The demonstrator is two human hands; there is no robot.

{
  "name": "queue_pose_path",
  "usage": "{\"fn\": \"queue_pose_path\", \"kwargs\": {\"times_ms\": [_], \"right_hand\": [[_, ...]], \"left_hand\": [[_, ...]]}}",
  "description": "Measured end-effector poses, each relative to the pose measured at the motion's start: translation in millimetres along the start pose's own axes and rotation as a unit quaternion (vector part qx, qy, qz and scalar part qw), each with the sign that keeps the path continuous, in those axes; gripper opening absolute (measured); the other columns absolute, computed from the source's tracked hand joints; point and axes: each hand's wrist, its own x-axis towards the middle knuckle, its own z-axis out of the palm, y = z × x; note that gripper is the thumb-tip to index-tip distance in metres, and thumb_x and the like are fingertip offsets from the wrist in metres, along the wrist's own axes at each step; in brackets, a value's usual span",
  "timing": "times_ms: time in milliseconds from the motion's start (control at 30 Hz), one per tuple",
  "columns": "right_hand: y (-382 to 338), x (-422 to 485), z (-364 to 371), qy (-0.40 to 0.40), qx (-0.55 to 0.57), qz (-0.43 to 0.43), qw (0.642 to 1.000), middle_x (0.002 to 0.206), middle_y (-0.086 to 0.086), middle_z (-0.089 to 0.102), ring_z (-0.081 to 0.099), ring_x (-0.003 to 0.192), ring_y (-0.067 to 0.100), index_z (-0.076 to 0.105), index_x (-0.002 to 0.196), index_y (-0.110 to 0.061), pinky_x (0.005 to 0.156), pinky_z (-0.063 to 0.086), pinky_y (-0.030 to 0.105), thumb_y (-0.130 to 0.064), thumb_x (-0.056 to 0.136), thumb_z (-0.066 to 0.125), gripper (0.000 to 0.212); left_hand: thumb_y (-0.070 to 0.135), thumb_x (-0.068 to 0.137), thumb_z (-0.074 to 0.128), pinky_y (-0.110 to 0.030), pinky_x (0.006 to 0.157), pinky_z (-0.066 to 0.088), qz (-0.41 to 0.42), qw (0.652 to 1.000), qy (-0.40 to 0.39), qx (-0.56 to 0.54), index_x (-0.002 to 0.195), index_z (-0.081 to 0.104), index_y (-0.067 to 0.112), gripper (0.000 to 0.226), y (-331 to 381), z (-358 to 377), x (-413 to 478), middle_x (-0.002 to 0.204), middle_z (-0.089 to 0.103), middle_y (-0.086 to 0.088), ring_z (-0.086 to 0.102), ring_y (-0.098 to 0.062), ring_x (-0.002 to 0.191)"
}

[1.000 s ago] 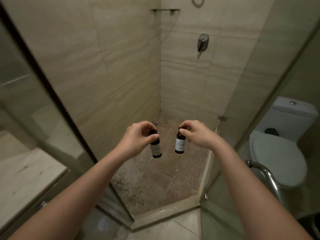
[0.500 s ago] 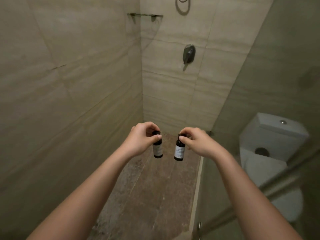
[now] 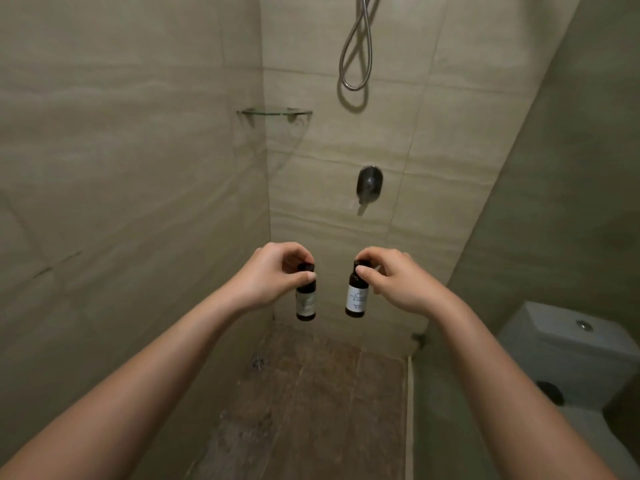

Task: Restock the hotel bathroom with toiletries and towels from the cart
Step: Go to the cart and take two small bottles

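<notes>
Left hand [image 3: 273, 275] pinches left bottle [image 3: 305, 301] by cap; right hand [image 3: 398, 280] pinches right bottle [image 3: 356, 297] likewise.

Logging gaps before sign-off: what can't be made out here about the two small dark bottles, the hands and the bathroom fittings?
Head view:
- Label print on the left small dark bottle and right small dark bottle: too small and blurred.
- Bottle caps: partly covered by fingers of the left hand and right hand.
- Shower head: silver metal hose runs off the top edge.
- White ceramic toilet: cut by the right edge.
</notes>
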Motion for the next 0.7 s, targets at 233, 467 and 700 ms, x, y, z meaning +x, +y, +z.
{"fn": "queue_pose_path", "kwargs": {"times_ms": [233, 467, 700], "right_hand": [[37, 119, -7, 0.019, 0.033, -0.065, 0.997, 0.08, -0.012, 0.058, 0.053, 0.064, 0.003, 0.06, 0.097, -0.019, 0.062, 0.038, 0.02, -0.022, 0.094, 0.052, 0.01], [96, 277, -14, 0.042, 0.062, -0.121, 0.99, 0.079, -0.011, 0.059, 0.055, 0.062, 0.006, 0.061, 0.099, -0.019, 0.065, 0.042, 0.022, -0.02, 0.093, 0.054, 0.009], [104, 417, -24, 0.006, 0.072, -0.158, 0.985, 0.084, -0.007, 0.06, 0.055, 0.064, 0.006, 0.059, 0.099, -0.02, 0.061, 0.039, 0.015, -0.019, 0.094, 0.052, 0.009]], "left_hand": [[0.015, 0.08, 0.071, -0.02, 0.076, 0.049, 0.004, 0.999, 0.035, -0.004, 0.089, 0.067, 0.017, 0.01, -58, -13, 96, 0.086, 0.069, 0.002, 0.064, -0.008, 0.082], [0.016, 0.08, 0.071, -0.015, 0.072, 0.046, -0.014, 0.998, 0.06, 0.025, 0.087, 0.066, 0.02, 0.009, -122, -16, 232, 0.082, 0.067, 0.007, 0.06, -0.001, 0.075], [0.016, 0.083, 0.068, -0.014, 0.072, 0.047, -0.011, 0.995, 0.083, 0.046, 0.091, 0.064, 0.023, 0.011, -152, -57, 337, 0.085, 0.066, 0.01, 0.06, 0.0, 0.08]]}}
